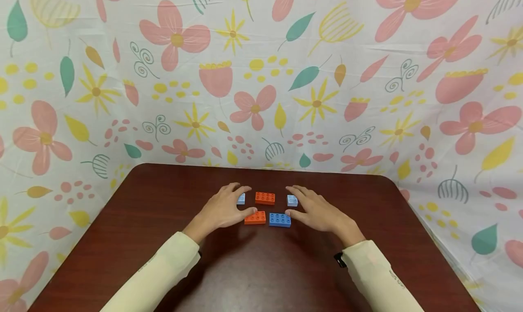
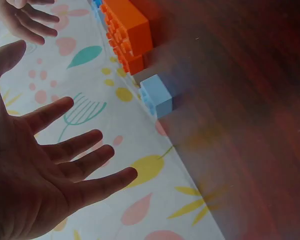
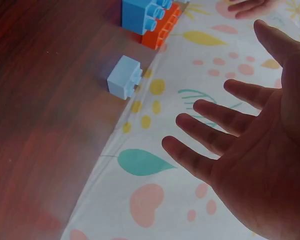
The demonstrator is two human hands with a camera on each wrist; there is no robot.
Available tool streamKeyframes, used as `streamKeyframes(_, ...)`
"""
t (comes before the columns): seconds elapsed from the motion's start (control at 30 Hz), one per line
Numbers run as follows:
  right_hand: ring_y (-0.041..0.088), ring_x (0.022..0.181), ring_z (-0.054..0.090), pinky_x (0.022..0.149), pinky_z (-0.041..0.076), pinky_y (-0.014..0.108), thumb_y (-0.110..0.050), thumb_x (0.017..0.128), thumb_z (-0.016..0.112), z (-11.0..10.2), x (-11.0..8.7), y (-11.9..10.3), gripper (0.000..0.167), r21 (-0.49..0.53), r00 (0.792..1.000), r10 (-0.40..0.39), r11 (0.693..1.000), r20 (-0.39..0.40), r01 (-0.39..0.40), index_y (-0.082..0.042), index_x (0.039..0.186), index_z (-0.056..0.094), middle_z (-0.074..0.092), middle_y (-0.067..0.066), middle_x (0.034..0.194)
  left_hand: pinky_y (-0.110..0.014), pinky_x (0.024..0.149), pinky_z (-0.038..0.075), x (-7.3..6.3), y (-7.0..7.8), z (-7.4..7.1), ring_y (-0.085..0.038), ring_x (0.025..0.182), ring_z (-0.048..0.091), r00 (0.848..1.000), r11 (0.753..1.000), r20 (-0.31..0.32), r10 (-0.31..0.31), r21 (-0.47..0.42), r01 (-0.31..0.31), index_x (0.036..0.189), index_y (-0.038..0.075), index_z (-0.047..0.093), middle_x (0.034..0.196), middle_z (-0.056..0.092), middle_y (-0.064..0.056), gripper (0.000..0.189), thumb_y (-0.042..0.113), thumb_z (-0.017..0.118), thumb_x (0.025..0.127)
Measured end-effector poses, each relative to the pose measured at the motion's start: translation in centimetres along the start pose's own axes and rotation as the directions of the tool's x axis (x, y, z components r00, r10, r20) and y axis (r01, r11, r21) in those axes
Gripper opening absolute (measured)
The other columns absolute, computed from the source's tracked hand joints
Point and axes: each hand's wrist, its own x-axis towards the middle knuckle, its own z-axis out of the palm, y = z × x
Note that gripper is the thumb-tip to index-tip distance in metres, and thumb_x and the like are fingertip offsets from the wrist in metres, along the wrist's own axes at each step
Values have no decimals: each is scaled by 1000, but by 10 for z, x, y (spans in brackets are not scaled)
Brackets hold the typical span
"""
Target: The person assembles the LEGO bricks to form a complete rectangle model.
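Five toy building bricks would be more than I list singly, so: several toy bricks lie studs-up on the table. In the head view, an orange-red brick (image 1: pixel 265 198) lies at the back and another orange-red brick (image 1: pixel 255 218) in front, beside a blue brick (image 1: pixel 279 220). A small light blue brick (image 1: pixel 241 199) sits at the left, partly hidden by my left hand (image 1: pixel 224 206); its twin, a light blue brick (image 1: pixel 292 200), lies near my right hand (image 1: pixel 318 210). Both hands hover above the bricks, fingers spread, holding nothing in the wrist views.
The dark reddish-brown table (image 1: pixel 261 266) has rounded back corners. A white cloth (image 1: pixel 261 76) printed with flowers and leaves hangs behind it and along both sides.
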Motion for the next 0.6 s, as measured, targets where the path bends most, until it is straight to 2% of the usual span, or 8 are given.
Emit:
streamKeyframes(0.27, 37, 150, 38, 119, 33, 64, -51, 100, 61, 10, 6, 5, 74, 66, 999, 4, 998, 41, -7, -17, 161, 35, 39, 12, 164, -65, 104, 48, -3, -7, 11, -38, 141, 48, 997, 997, 67, -22, -75, 27, 150, 27, 52, 157, 46, -12, 70, 57, 69, 90)
streamKeyframes(0.4, 36, 150, 39, 119, 34, 63, -49, 101, 62, 13, 6, 7, 71, 101, 998, 21, 994, 67, -28, -18, 160, 37, 40, 11, 163, -64, 106, 46, -2, -9, 15, -39, 141, 48, 996, 993, 94, -3, -120, 14, 149, 24, 53, 157, 46, -14, 68, 53, 71, 90)
streamKeyframes(0.6, 35, 148, 43, 118, 37, 61, -48, 101, 62, 15, 4, 11, 70, 114, 997, 12, 993, 70, -19, -14, 158, 41, 43, 12, 161, -60, 108, 46, 2, -9, 20, -38, 137, 52, 993, 987, 113, 22, -159, -3, 144, 20, 58, 154, 50, -15, 64, 48, 75, 89)
